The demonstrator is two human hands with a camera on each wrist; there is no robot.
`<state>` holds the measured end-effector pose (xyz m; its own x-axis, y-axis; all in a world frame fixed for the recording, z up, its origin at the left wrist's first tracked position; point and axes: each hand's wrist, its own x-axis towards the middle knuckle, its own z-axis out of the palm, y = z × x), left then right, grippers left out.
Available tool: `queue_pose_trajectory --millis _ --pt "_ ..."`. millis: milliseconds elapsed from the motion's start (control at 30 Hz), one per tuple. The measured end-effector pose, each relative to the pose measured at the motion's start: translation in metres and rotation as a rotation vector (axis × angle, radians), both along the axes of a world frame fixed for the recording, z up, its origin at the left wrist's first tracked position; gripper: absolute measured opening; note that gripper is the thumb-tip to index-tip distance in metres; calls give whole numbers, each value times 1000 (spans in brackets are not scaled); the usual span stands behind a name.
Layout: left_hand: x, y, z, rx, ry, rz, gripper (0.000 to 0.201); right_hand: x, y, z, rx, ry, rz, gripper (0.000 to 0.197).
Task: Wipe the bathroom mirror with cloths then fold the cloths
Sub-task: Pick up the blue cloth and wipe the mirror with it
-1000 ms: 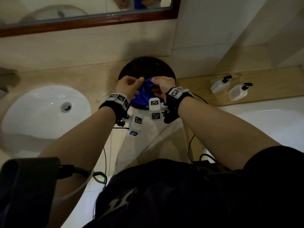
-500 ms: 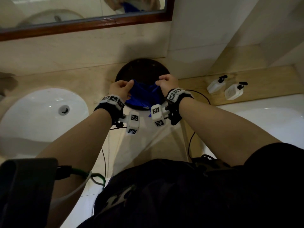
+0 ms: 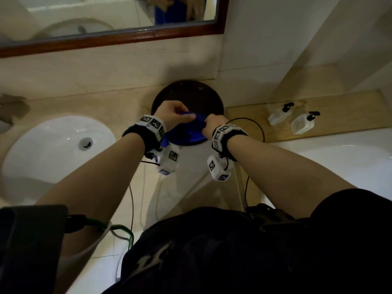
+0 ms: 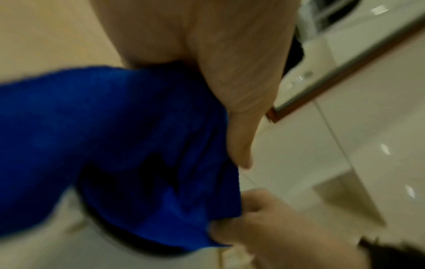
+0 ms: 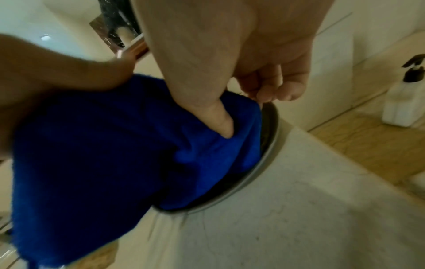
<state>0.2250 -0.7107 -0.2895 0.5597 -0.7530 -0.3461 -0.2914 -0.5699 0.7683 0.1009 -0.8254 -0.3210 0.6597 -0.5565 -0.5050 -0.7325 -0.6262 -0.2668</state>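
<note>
Overhead, both hands meet above a round dark tray (image 3: 209,96) with a pale rim, set on the polished beige stone counter (image 3: 110,102) against the back wall. Between them a deep blue, nappy-textured cloth (image 3: 186,132) hangs bunched and creased, its lower folds sagging onto the near part of the tray.

Left hand (image 3: 174,114): fingers curled, thumb and fingertips pinching the cloth's upper edge. In the left wrist view the thumb (image 4: 239,138) lies pressed along the fabric; picture blurred.

Right hand (image 3: 214,123): closed on the opposite part of the same edge. In the right wrist view the thumb (image 5: 216,116) digs into the soft pile, making a dimple, with the other fingers (image 5: 273,85) curled behind the cloth.

The two hands sit close together, knuckles up, cloth edge short between them. Each wrist carries a black band with white blocks printed in black-and-white square markers.

Surroundings: oval white glazed sink basin (image 3: 53,149) with a metal drain, left of the tray. Wall mirror in a dark reddish wood frame (image 3: 118,37) above the counter, glass reflecting the blue cloth. Two white pump bottles with black heads (image 3: 290,118) stand on a tan wood-grain ledge to the right. Smooth white tub rim (image 3: 339,149) below that ledge. Thin black cables trail from the wrists.
</note>
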Motion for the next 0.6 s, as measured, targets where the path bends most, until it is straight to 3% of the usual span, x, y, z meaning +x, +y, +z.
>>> queue_pose_trajectory --millis 133,300,367,467,533,600 --pt "28 15 9 443 -413 -397 41 -5 -13 -9 -55 -28 -78 21" --pt "60 32 39 634 -712 -386 26 5 -22 1 38 -135 -195 28" --pt "69 35 52 659 -761 -265 26 14 -20 2 114 -212 -278 33" --pt "77 41 59 548 -777 7 27 29 -17 3 252 -357 -438 35" --pt "77 44 62 387 -667 231 25 35 -17 9 308 -412 -489 33" --pt "76 43 65 203 -452 478 24 38 -20 22 332 -462 -524 43"
